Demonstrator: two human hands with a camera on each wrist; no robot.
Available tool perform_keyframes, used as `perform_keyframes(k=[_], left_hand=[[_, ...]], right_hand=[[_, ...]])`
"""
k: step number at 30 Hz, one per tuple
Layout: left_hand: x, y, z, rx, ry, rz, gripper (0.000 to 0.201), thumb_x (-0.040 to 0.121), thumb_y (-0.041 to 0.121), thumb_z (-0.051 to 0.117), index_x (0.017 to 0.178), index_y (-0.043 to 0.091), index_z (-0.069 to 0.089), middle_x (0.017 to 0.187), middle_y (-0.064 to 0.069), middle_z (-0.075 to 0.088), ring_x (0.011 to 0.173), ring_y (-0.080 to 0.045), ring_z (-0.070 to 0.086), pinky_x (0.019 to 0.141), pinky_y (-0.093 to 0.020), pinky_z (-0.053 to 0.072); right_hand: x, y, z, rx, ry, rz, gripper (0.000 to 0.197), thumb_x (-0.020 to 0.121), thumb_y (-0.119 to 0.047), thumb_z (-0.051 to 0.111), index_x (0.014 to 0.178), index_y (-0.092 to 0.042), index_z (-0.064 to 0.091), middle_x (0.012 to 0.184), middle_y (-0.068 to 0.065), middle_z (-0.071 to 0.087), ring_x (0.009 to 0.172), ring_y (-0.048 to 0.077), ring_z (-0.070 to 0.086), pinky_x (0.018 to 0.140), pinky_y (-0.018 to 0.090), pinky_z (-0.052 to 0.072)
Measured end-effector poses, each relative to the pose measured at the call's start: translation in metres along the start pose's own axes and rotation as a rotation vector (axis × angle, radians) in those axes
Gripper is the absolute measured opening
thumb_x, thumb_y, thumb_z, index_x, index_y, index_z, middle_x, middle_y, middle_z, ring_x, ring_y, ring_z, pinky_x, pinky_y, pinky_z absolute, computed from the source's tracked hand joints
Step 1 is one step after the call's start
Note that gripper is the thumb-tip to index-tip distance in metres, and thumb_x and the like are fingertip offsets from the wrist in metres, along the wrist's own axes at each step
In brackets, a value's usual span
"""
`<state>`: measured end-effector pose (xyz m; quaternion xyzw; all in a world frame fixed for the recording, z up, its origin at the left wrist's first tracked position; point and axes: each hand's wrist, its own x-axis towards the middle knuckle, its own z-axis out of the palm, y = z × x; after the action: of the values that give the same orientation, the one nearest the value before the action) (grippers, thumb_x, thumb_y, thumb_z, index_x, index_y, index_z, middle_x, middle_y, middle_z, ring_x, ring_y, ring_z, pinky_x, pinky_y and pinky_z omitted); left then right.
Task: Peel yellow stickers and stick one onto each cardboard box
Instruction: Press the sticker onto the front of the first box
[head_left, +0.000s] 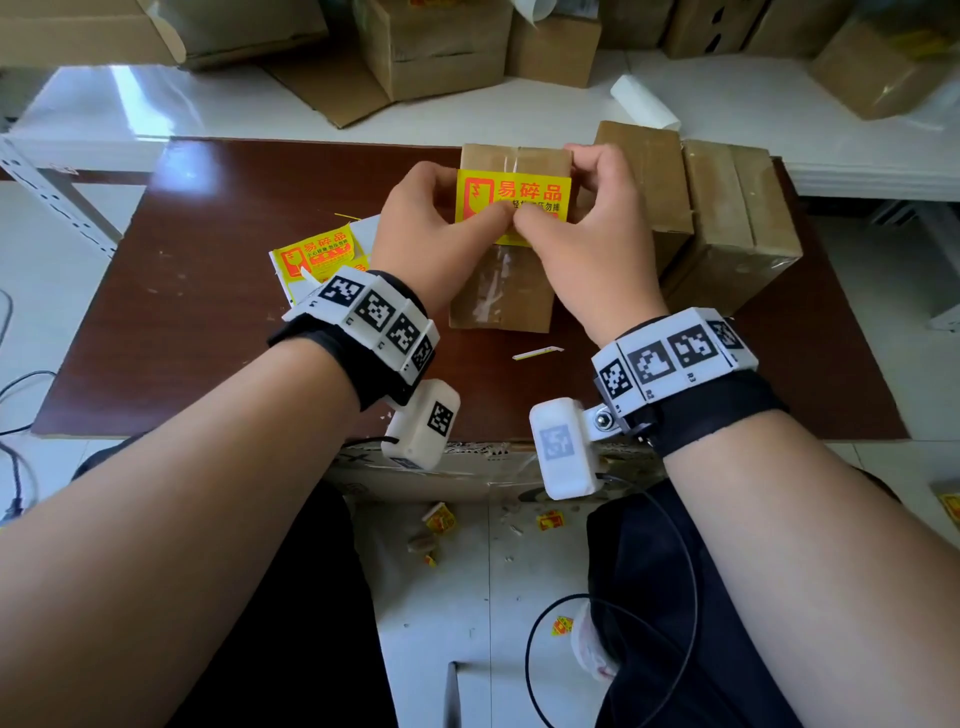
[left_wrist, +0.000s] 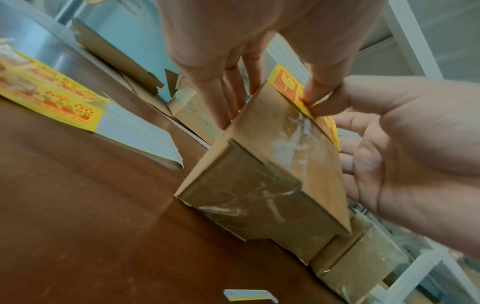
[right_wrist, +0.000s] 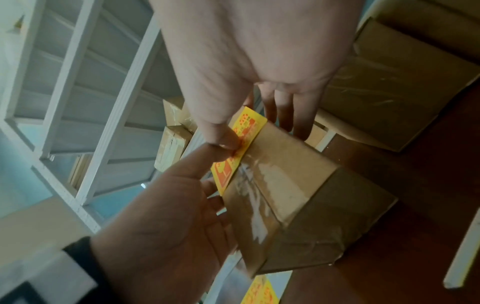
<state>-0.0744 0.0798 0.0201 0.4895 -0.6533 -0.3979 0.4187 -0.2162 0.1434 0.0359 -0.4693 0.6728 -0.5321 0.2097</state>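
A taped cardboard box (head_left: 498, 291) lies mid-table with a yellow sticker (head_left: 530, 189) printed in red on the far part of its top. Both thumbs meet on the sticker's near edge and press it. My left hand (head_left: 467, 218) clasps the box's left side, its fingers (left_wrist: 228, 98) running down that wall. My right hand (head_left: 566, 208) clasps the far right corner, with its fingers (right_wrist: 285, 115) over the right side. The wrist views show the same box (left_wrist: 272, 174) (right_wrist: 298, 195) and sticker (left_wrist: 283, 82) (right_wrist: 246, 125).
A sheet of yellow stickers (head_left: 317, 254) lies left of the box on the brown table (head_left: 208, 338). Two more taped boxes (head_left: 727, 218) stand right of it. A peeled backing strip (head_left: 537, 353) lies near the front. Larger cartons (head_left: 436, 47) crowd the white shelf behind.
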Motion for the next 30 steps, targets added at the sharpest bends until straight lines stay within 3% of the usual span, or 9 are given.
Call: perform_keyframes(k=[3,7,9,14,18,20,24,26,30], left_hand=[[0.003,0.005,-0.001,-0.033,0.035,-0.028,0.012,0.095,0.028,0.067,0.085,0.023,0.065,0.076,0.014,0.064,0.066,0.003,0.059,0.064,-0.018,0.048],[0.010,0.008,-0.006,-0.166,0.026,-0.152,0.030,0.091,0.033,0.046,0.080,0.016,0.068,0.078,-0.001,0.064,0.076,-0.016,0.060,0.072,-0.035,0.048],[0.010,0.010,-0.008,-0.240,-0.014,-0.213,0.030,0.090,0.040,0.049,0.085,0.018,0.069,0.082,-0.001,0.066,0.079,-0.018,0.062,0.076,-0.038,0.051],[-0.001,0.007,-0.001,-0.017,-0.031,-0.050,0.028,0.084,0.032,0.077,0.107,0.021,0.067,0.090,0.012,0.072,0.077,0.003,0.069,0.068,-0.018,0.057],[0.001,0.004,-0.005,0.003,0.014,-0.018,0.012,0.084,0.030,0.074,0.090,0.023,0.066,0.083,0.012,0.070,0.071,0.004,0.065,0.064,-0.014,0.052],[0.002,0.007,-0.004,-0.004,0.037,-0.035,0.015,0.090,0.028,0.066,0.080,0.018,0.066,0.072,0.011,0.061,0.061,0.004,0.053,0.060,-0.015,0.045],[0.009,0.008,-0.007,-0.174,0.043,-0.179,0.047,0.088,0.049,0.054,0.074,0.007,0.068,0.073,-0.012,0.063,0.070,-0.022,0.058,0.071,-0.036,0.050],[0.009,0.010,-0.008,-0.194,0.008,-0.218,0.051,0.087,0.057,0.059,0.082,0.009,0.072,0.081,-0.011,0.070,0.076,-0.028,0.067,0.075,-0.039,0.056],[0.001,0.007,-0.005,-0.027,-0.016,-0.069,0.016,0.088,0.033,0.078,0.098,0.021,0.075,0.085,0.011,0.076,0.077,-0.001,0.072,0.069,-0.020,0.058]], right_hand=[[0.004,0.000,-0.001,0.033,0.066,-0.001,0.011,0.099,-0.021,0.064,0.109,-0.021,0.067,0.103,-0.016,0.070,0.094,0.000,0.066,0.088,0.031,0.060],[0.008,0.000,-0.005,0.062,0.097,0.042,0.025,0.107,-0.017,0.047,0.110,-0.016,0.072,0.099,-0.007,0.072,0.085,0.013,0.067,0.079,0.035,0.055],[0.007,-0.001,-0.004,0.089,0.073,0.072,0.022,0.106,-0.021,0.050,0.113,-0.017,0.070,0.094,-0.007,0.069,0.080,0.006,0.063,0.078,0.031,0.053],[-0.002,-0.001,0.002,0.019,0.002,0.025,0.043,0.085,-0.023,0.079,0.124,-0.020,0.062,0.102,-0.019,0.071,0.094,-0.010,0.068,0.088,0.026,0.061],[0.004,-0.001,-0.002,0.008,0.075,0.017,0.016,0.098,-0.019,0.061,0.112,-0.017,0.068,0.104,-0.013,0.071,0.097,0.004,0.068,0.091,0.040,0.061],[0.007,0.000,-0.003,-0.015,0.117,0.031,0.023,0.101,-0.011,0.050,0.106,-0.017,0.072,0.103,-0.008,0.073,0.098,0.013,0.071,0.089,0.045,0.061],[0.007,0.002,-0.004,0.025,0.102,0.046,0.024,0.107,-0.018,0.047,0.113,-0.018,0.070,0.092,-0.011,0.067,0.081,0.003,0.063,0.074,0.027,0.053],[0.004,0.001,-0.001,0.025,0.070,0.041,0.017,0.105,-0.030,0.059,0.115,-0.019,0.067,0.094,-0.014,0.067,0.081,-0.002,0.061,0.074,0.019,0.051],[0.000,-0.001,0.000,-0.011,0.034,0.022,0.033,0.089,-0.030,0.074,0.119,-0.021,0.064,0.102,-0.012,0.076,0.092,0.002,0.072,0.086,0.034,0.064]])
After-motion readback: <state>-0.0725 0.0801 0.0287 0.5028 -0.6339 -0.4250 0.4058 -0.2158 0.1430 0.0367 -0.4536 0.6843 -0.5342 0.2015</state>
